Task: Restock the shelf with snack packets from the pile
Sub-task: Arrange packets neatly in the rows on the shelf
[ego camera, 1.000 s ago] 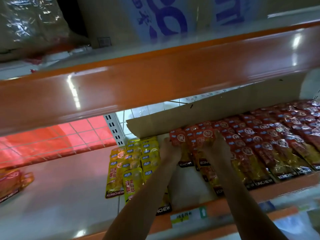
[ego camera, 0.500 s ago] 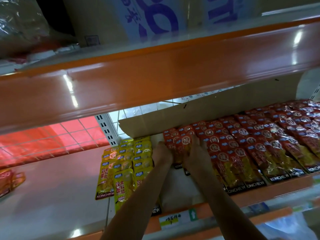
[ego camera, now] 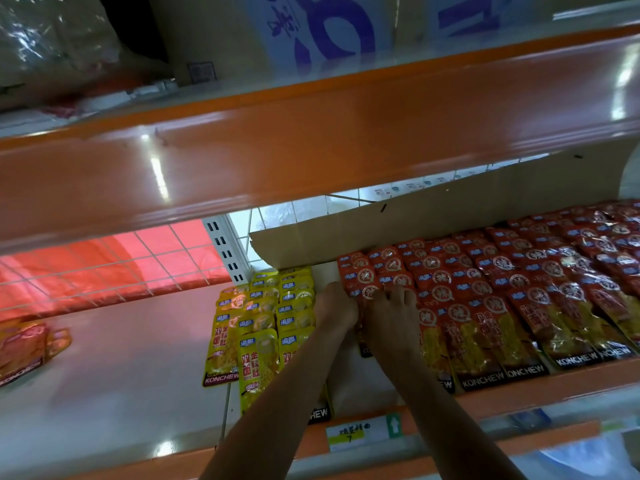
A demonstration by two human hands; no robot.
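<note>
the end red packets are clasped by the curled fingers of the left hand and right hand, seemingly to be squared into their row, apart from the yellow packets.

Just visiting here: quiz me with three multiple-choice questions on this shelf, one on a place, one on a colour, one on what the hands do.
1. Where do the yellow packets lie relative to the red packets?
A) left of them B) right of them C) on top of them
2. What colour is the upper shelf's front edge?
A) blue B) orange C) green
3. What are the left hand and right hand doing?
A) hanging idle B) holding a bottle C) gripping red packets

Answers: 1 A, yellow rows sit left of red; 2 B, it is glossy orange; 3 C, fingers curl on packets at the red row's left end.
</note>
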